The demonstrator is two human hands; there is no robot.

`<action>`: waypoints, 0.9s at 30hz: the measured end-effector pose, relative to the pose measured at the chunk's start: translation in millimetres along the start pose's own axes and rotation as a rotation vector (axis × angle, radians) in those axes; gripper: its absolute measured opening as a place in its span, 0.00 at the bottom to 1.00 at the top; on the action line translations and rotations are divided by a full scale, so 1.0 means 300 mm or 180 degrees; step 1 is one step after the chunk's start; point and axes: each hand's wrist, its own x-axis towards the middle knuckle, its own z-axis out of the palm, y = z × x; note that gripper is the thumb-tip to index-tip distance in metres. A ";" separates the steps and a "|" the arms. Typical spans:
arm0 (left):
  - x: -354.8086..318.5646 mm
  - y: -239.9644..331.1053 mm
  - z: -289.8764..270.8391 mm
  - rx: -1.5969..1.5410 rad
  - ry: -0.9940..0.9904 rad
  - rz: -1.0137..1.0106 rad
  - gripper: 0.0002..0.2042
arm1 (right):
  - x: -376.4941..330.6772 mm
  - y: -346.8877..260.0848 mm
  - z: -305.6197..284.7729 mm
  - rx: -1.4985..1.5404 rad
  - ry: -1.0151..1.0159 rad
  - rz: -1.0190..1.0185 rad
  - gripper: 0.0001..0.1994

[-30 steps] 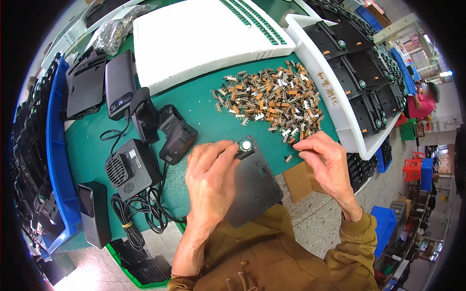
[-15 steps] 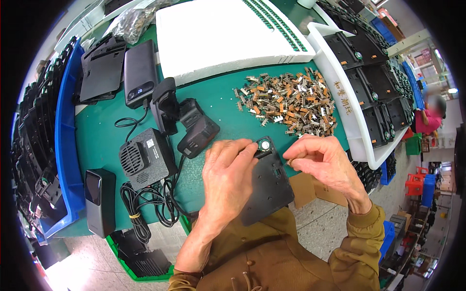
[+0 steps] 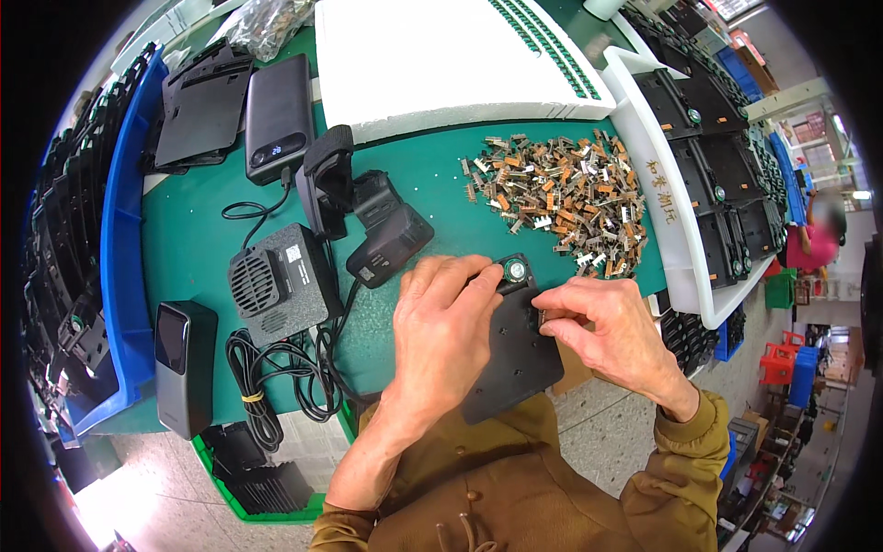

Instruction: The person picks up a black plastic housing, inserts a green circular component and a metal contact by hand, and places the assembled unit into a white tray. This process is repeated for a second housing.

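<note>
My left hand [image 3: 440, 336] grips a flat black plastic panel [image 3: 518, 363] along its left edge, over the near edge of the table. At the panel's far end sits a round silver part on a green board [image 3: 515, 270]. The thumb and forefinger of my right hand [image 3: 612, 331] pinch a small slide switch [image 3: 542, 318] against the panel's right side, mostly hidden by the fingertips. Beyond my hands lies a heap of loose slide switches [image 3: 561, 198], with metal legs and orange, white or dark bodies.
A white foam block [image 3: 441, 64] bears rows of green boards. Right stands a white bin [image 3: 658, 184] of black panels; left, a blue bin [image 3: 129, 248]. Power banks [image 3: 186, 368], a speaker-like box [image 3: 283, 281], a strapped device [image 3: 391, 244] and coiled cables [image 3: 262, 386] lie on the left.
My right hand has brought the small switch left and down onto the panel's right side. My left hand still holds the panel; the whole view has shifted slightly.
</note>
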 end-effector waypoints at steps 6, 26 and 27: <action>-0.001 0.000 0.003 -0.0006 0.0011 -0.0002 0.15 | -0.028 -0.019 0.039 -0.0545 0.0114 -0.0175 0.11; -0.011 -0.013 0.017 -0.0101 0.0148 0.0093 0.14 | -0.041 -0.085 0.079 -0.1525 0.0011 -0.0197 0.14; -0.011 -0.012 0.016 -0.0124 0.0157 0.0072 0.15 | -0.040 -0.083 0.079 -0.1334 0.0107 -0.0172 0.14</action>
